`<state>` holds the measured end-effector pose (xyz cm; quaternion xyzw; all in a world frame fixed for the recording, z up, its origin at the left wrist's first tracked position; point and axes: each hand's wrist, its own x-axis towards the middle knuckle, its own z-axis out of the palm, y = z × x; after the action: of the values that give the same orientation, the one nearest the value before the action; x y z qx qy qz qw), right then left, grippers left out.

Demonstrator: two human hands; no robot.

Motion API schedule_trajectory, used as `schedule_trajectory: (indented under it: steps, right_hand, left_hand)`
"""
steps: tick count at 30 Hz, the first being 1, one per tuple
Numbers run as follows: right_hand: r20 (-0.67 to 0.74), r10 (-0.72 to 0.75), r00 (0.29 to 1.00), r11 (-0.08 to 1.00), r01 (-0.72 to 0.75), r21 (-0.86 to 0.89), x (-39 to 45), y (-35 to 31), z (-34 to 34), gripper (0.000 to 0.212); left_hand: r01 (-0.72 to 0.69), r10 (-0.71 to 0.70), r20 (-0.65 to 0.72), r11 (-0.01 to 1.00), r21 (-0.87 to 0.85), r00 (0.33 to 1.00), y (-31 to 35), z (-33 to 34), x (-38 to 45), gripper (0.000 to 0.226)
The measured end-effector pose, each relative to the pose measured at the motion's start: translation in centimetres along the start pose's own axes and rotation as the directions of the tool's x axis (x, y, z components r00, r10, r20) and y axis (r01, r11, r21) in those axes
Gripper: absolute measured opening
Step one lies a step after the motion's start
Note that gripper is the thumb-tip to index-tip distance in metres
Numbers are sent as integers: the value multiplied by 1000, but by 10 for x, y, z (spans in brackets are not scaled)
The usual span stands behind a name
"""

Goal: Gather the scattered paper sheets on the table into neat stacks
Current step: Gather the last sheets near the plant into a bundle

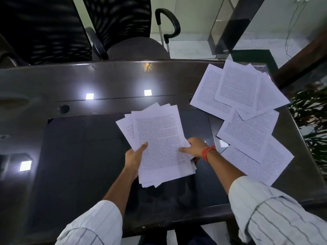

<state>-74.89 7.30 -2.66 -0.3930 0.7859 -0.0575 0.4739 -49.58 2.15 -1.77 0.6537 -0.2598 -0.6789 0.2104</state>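
Risk, item one: the bundle of sheets you hold is fanned, corners splayed at the top and the near edges stepped. If you loosen either grip before squaring it, lower sheets could slide out toward you and drop off the near edge of the bench.

Risk, item two: the bench top looks glossy. Tapping the bundle on it at a slant could let the bottom edge skate away from your hands.

Risk, item three: your right sleeve hangs just above the nearest loose sheet. A careless reach could drag or crease it.

Left hand: grasping the bundle at its left edge, thumb laid flat on the top sheet, fingers hidden beneath. Moderately closed; how tightly you cannot tell.

Right hand: grasping the bundle at its right edge, thumb on the printed face, fingers curled under and round the side. An orange band sits on that wrist.

Bundle: between your two hands, raised off the bench, tilted away from you.

Loose sheets: five or more, overlapping, lying flat beyond and to the outside of your right hand, running from beside your right forearm to the far right corner of the bench. Not yet gathered.

Office chair: beyond both hands, behind the far edge.
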Motion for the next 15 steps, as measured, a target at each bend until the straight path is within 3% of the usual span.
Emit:
schedule_trajectory:
  steps: [1, 4, 6, 11, 15]
  right_hand:
    - [-87, -19, 996, 994, 9, -108, 1, -1, 0, 49]
    - [-300, -111, 947, 980, 54, -193, 8, -10, 3, 77]
    - [-280, -125, 952, 977, 69, -202, 11, -16, 8, 87]
    - [-239, -112, 965, 983, 72, -169, -3, -26, 50, 89]
    - [-207, -23, 978, 998, 36, 57, -6, -21, 47, 86]
  left_hand:
    - [-19, 19, -1, 1000, 9, 1000, -1, 1, 1, 22]
    - [-54, 55, -17, 998, 42, 998, -4, 2, 6, 25]
    - [-54, 55, -30, 998, 31, 998, -4, 5, 10, 30]
    - [-40, 41, -65, 999, 23, 997, 1, 11, 16, 34]
    - [-98, 98, -9, 995, 24, 995, 10, 12, 8, 32]
